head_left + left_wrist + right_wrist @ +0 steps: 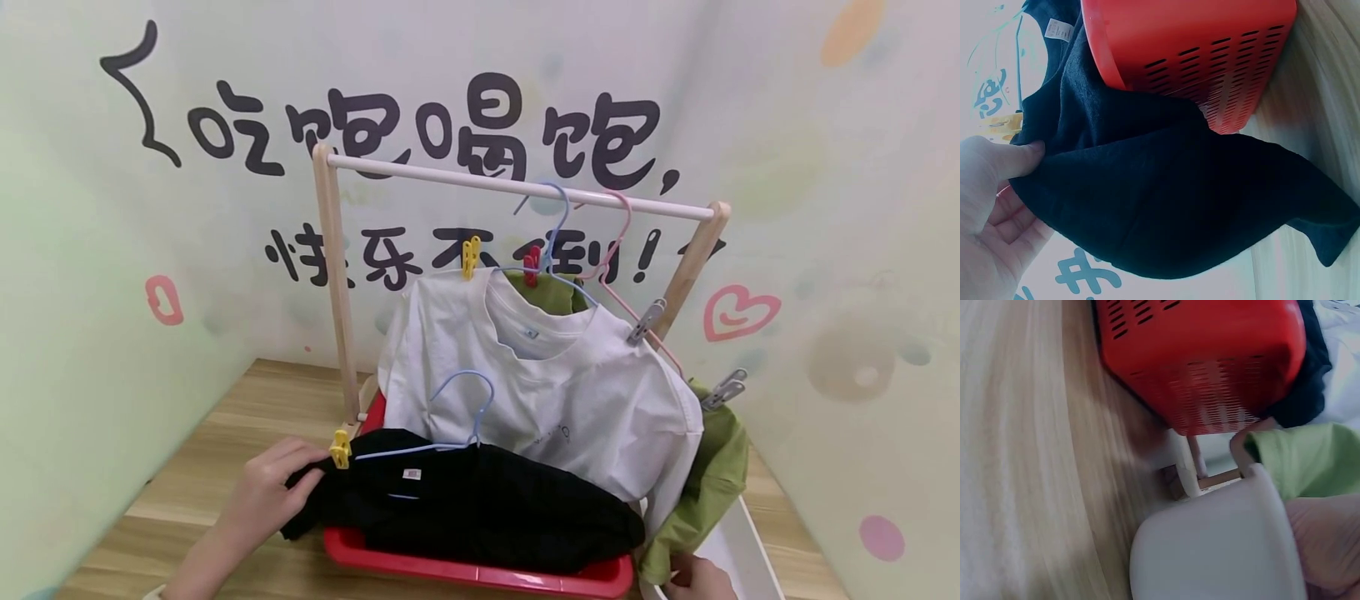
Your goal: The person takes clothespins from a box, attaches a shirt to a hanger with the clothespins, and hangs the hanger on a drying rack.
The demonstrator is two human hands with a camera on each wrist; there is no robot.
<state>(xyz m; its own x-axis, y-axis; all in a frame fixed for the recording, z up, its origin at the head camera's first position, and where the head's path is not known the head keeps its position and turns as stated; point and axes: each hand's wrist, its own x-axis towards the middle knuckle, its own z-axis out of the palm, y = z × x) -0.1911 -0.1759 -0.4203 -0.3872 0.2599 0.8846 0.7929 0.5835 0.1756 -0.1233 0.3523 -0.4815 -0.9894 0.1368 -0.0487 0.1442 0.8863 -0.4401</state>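
Observation:
My left hand (262,487) pinches the shoulder of a black shirt (555,508) between thumb and fingers. A yellow clothespin (341,450) sits on that shoulder, right beside the fingertips. The shirt lies over a red basket (480,575), with a blue hanger (420,452) in its neck and its sleeve drooping outside, as the left wrist view shows. At the lower right, my right hand (701,579) is at the sleeve end of a green shirt (712,475), fingers curled about the cloth. In the right wrist view the green cloth (1310,459) partly covers a finger.
A rack with a white rod (517,185) stands behind the basket. From it hang a white shirt (450,350) on a blue hanger and the green shirt on a pink hanger (618,242), with clothespins. A white bin (750,533) stands right of the basket, near the wall.

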